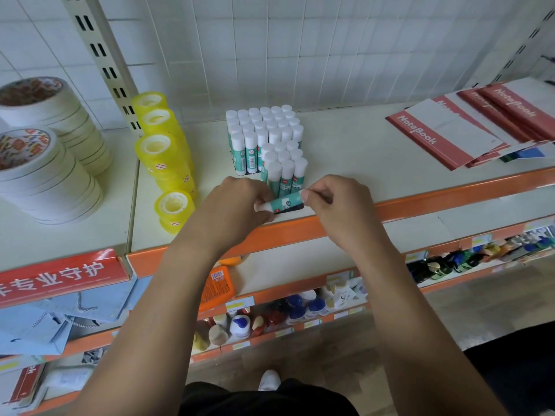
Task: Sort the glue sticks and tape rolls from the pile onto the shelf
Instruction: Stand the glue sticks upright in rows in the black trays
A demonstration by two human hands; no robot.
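Both hands are at the near edge of the cream metal shelf with the orange front lip [345, 163], holding one glue stick between them. The left hand [237, 205] is closed around the white-capped end; the right hand [327, 199] pinches the opposite end between thumb and fingertips. The held white-and-teal glue stick [285, 202] lies roughly level, tilted slightly up to the right, just above a small dark flat object [289, 209] at the shelf edge; contact with it cannot be confirmed.

Immediately behind the held stick stands a small block of upright white-capped glue sticks [283, 171], rows touching. Farther back, and touching that block, is a larger block of upright glue sticks [264, 130] of the same kind.

To the left, a line of yellow transparent tape rolls [163, 139] runs from far to near in short stacks, with one separate stack of yellow tape rolls [174, 210] nearest the edge, close beside the left wrist. At the far left, on the adjoining shelf section, stand two tall stacks of wide cream-coloured tape rolls [45, 163].

On the right of the shelf, well apart from the glue sticks, red-and-white notebooks [468, 127] lie fanned and overlapping.
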